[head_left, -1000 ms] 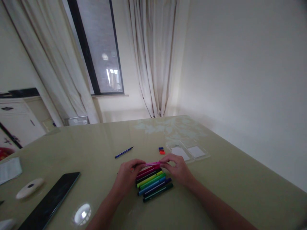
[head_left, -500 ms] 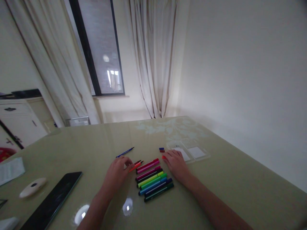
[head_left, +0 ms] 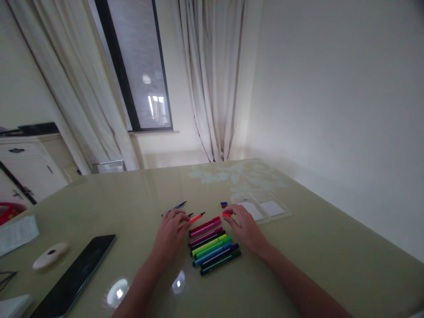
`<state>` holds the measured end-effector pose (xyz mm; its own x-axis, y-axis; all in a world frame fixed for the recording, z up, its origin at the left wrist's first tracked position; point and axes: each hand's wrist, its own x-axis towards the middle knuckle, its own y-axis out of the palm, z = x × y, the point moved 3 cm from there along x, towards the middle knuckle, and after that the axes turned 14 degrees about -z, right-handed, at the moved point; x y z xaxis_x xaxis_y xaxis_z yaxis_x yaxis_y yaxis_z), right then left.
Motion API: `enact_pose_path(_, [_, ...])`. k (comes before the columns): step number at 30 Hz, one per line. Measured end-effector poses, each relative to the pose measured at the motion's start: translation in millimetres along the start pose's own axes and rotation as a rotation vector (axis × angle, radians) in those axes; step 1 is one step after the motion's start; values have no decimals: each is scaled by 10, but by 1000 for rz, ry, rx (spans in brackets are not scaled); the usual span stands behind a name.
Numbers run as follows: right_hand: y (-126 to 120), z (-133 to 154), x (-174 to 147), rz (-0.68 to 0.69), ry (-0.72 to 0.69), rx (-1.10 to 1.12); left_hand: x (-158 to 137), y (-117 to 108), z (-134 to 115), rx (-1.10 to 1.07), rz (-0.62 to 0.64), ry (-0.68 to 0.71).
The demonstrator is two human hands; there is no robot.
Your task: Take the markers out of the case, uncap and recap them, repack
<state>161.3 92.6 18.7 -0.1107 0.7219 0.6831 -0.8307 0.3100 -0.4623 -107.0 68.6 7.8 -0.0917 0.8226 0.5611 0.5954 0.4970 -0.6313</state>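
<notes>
Here's the left hand, thumb and fingers clamped on the orange marker, its bare tip pointing toward the other hand. And the right hand has its thumb and fingers pinched around the orange cap, a gap between cap and tip: that one is uncapped right now. Just beyond the left fingers, a dark tip pokes out, bare too, the rest of it hidden by the hand. Further past them lies the blue marker, also capless. Just beyond the right fingertips sit the blue cap and the dark red cap, both loose. Between the hands and nearer the wearer, the row of capped markers looks done, no bare tips showing. To the right fingers' far side, the clear case lies open, no markers in it.
</notes>
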Motion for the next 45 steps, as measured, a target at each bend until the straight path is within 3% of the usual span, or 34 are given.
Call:
enact_pose_path(6, [-48, 135, 7, -54, -8, 141, -52, 66, -361, -137, 105, -28])
enact_pose_path(14, [-48, 225, -2, 8, 20, 212, -72, 67, -391, -164, 98, -4])
enact_pose_path(19, [-28, 186, -15, 20, 153, 262, -89, 98, -477, -257, 90, 7])
enact_pose_path(23, [-25, 236, -35, 12, 162, 271, -91, 113, -479, -289, 58, -8])
enact_pose_path(29, [50, 137, 25, 31, 107, 159, -81, 114, -393, -226, 105, -16])
enact_pose_path(32, [86, -57, 98, 22, 35, -98, -74, 143, -336, -209, 140, 1])
enact_pose_path(34, [130, -168, 114, 97, -2, -297, -53, 156, -269, -218, 146, 4])
enact_pose_path(37, [203, -217, 79, 231, -58, -456, 8, 102, -69, -173, 50, -54])
enact_pose_path(40, [233, -168, 39, 256, -84, -515, 46, -12, 218, 22, -66, -131])
enact_pose_path(43, [220, -130, 35, 249, -58, -545, 38, -67, 416, 192, -56, -147])
enact_pose_path(45, [196, -123, 47, 242, -30, -537, 28, -58, 418, 184, -45, -144])
